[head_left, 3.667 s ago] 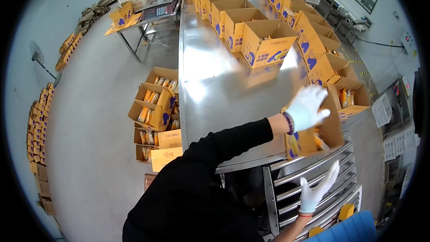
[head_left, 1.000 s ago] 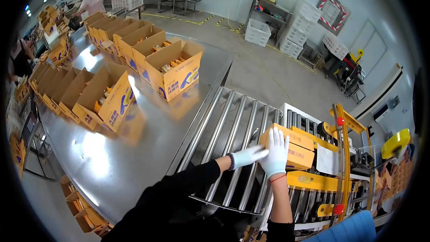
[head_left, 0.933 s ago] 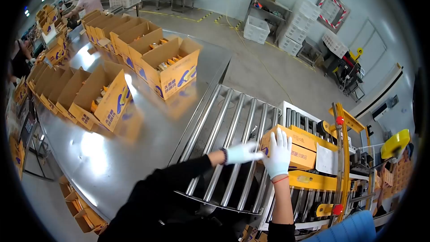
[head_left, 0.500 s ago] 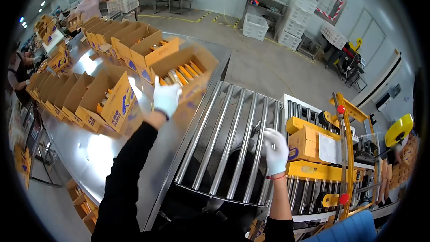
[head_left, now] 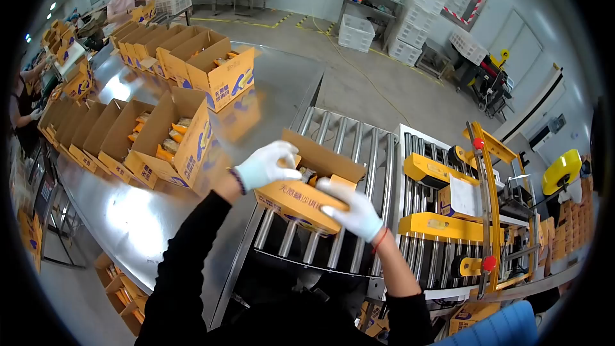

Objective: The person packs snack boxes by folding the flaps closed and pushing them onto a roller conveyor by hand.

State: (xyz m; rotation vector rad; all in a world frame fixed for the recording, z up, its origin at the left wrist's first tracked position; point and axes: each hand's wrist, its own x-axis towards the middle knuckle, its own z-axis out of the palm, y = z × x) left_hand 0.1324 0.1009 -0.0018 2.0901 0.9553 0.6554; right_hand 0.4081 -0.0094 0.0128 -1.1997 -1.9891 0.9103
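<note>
The white-gloved right hand (head_left: 356, 213) pinches the near flap of the open yellow-brown cardboard carton (head_left: 291, 209); the white-gloved left hand (head_left: 265, 166) curls at its left end, grip unclear. Uneven pressure could crease the flap or skew the carton on the silver metal rollers (head_left: 288, 237). Its opening points up, long axis left-right, right end nearer.

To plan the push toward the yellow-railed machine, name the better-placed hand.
Probably the left hand: it is at the open box, farther from the yellow-railed machine, while the right hand is on the near flap.
</note>
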